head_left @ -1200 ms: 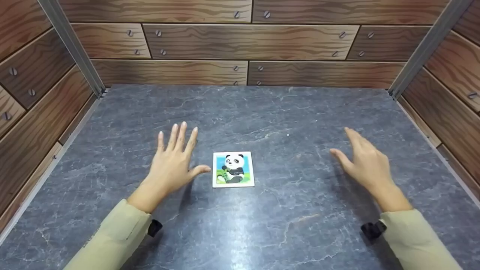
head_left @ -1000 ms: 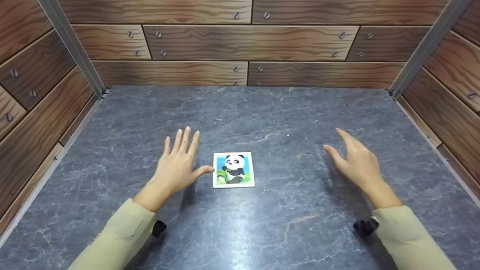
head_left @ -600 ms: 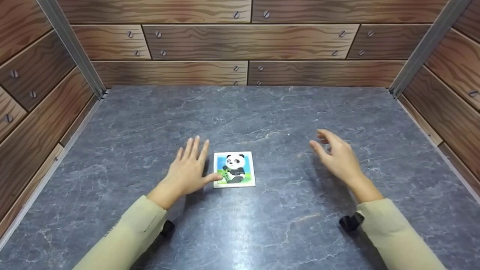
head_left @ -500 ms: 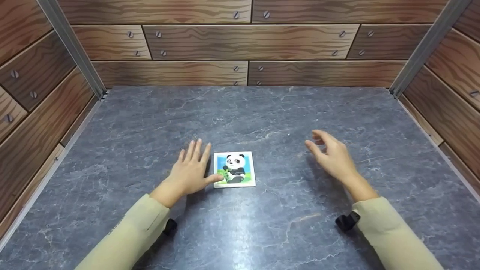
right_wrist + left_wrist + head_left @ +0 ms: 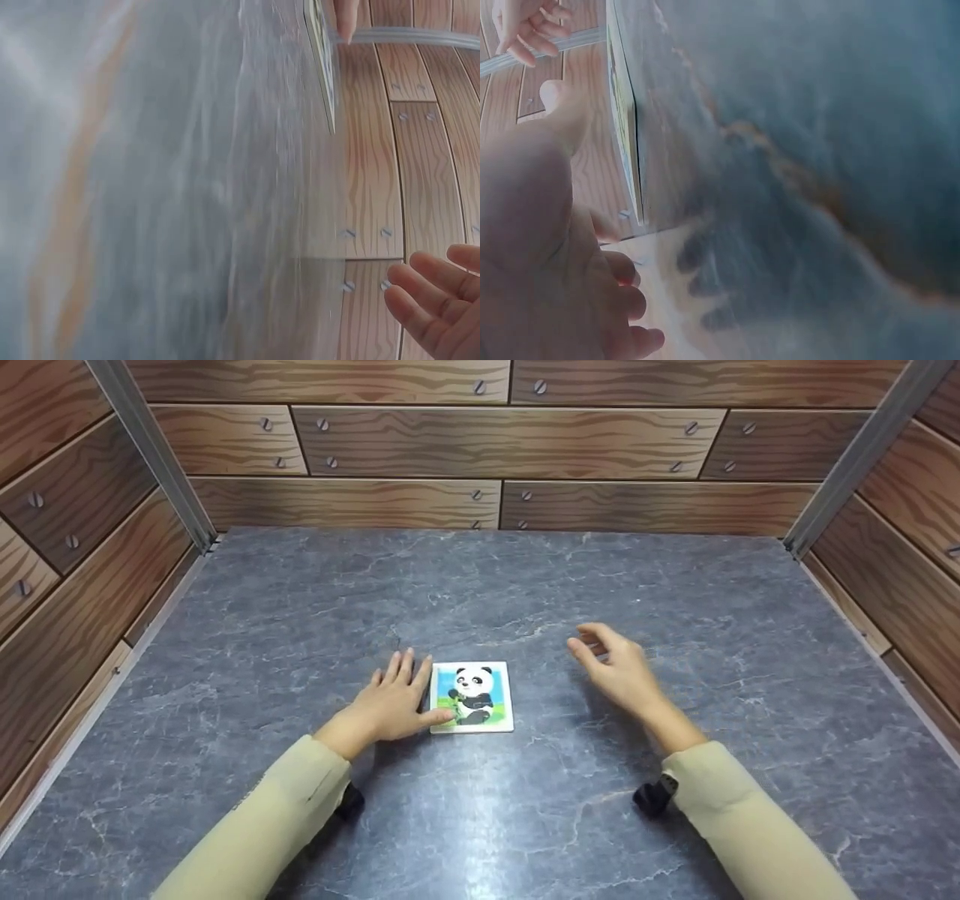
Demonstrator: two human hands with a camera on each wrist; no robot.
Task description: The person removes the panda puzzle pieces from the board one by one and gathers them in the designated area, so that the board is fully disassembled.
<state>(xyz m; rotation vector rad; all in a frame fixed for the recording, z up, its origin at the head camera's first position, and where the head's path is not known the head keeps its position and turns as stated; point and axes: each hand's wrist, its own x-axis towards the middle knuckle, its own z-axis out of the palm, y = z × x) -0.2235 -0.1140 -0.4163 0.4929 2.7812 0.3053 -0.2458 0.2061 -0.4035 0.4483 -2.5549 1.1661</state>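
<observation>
A thin square board [image 5: 480,699] with a white border and a picture of a sitting panda lies flat on the table. My left hand [image 5: 391,708], fingers spread and fairly straight, is at its left side, the thumb overlapping the lower left corner in the head view. In the left wrist view the palm and fingers [image 5: 634,301] hover beside the board's edge [image 5: 625,127], above the tabletop. To the right of the board, with a gap between, my right hand [image 5: 619,672] hangs with loosely bent fingers and thumb apart, holding nothing; its fingers [image 5: 427,296] show relaxed in the right wrist view.
The table [image 5: 337,585] has a dark grey marbled top. Wood-patterned walls [image 5: 510,442] enclose it at the back and both sides, with grey metal posts [image 5: 154,457] at the rear corners. Each sleeve carries a black wrist device [image 5: 654,795].
Both hands have moved inward toward the board, the right one travelling farther left. The left thumb now overlaps the board, and the right fingers are more bent. The board stays in place.
</observation>
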